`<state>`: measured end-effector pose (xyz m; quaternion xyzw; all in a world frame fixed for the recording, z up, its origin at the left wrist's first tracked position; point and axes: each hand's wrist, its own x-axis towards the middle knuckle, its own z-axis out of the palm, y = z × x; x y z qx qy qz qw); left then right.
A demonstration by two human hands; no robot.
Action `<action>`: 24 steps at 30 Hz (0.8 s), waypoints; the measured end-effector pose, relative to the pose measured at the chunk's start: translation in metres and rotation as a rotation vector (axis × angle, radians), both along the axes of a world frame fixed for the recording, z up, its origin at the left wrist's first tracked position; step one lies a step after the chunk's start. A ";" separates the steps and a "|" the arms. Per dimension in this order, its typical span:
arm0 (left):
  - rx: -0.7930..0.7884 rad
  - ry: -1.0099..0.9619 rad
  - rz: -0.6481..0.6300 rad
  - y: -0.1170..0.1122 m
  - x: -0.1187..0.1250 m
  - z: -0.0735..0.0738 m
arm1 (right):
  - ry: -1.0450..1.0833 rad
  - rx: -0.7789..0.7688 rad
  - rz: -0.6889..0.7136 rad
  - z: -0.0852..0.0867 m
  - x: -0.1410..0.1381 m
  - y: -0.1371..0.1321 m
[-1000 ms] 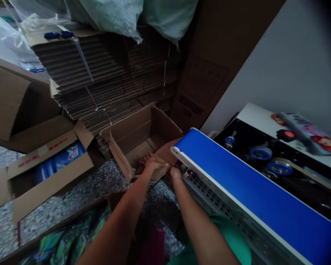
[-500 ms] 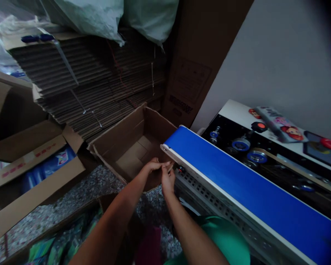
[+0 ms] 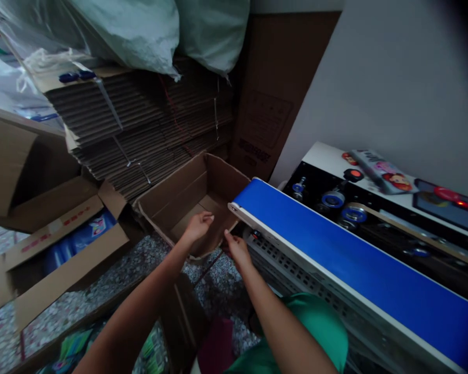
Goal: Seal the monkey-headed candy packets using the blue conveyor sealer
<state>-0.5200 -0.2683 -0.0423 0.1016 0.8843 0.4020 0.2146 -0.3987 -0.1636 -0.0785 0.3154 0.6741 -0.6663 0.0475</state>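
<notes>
An open cardboard box (image 3: 175, 182) with worn edges stands on the floor under the end of a blue conveyor belt (image 3: 315, 239). My left hand (image 3: 198, 226) hangs over the near part of this box, fingers loosely bent and a little apart from the thumb, with nothing visible in them. At the box's near right edge, my right hand (image 3: 237, 248) has its thumb and fingers closed on the cardboard rim. Its lower fingers are partly hidden.
Stacked flat cardboard (image 3: 148, 119) rises behind the box, with pale sacks (image 3: 214, 36) on top. To the left lies an open carton (image 3: 68, 259) holding blue packs. Green packs fill a box (image 3: 152, 345) at lower left. A green stool-like seat (image 3: 315, 322) is below my right arm.
My hands have parted: the left moved up and left over the box, while the right stays near its rim. The view has shifted slightly.
</notes>
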 end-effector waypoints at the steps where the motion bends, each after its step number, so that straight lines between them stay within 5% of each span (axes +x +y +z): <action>1: -0.020 0.022 -0.007 -0.004 0.002 0.004 | -0.004 -0.029 0.013 0.008 0.006 0.000; 7: -0.170 0.092 -0.165 -0.019 0.020 0.019 | 0.144 -0.146 0.036 0.065 0.070 0.018; 10: -0.280 0.089 -0.295 -0.012 0.036 0.020 | 0.183 -0.172 -0.017 0.079 0.108 0.034; 15: -0.525 0.128 -0.421 0.014 0.051 0.012 | 0.129 -0.138 -0.046 0.069 0.138 0.045; 24: -0.653 0.279 -0.608 0.037 0.039 0.018 | 0.156 -0.037 0.086 0.059 0.126 0.032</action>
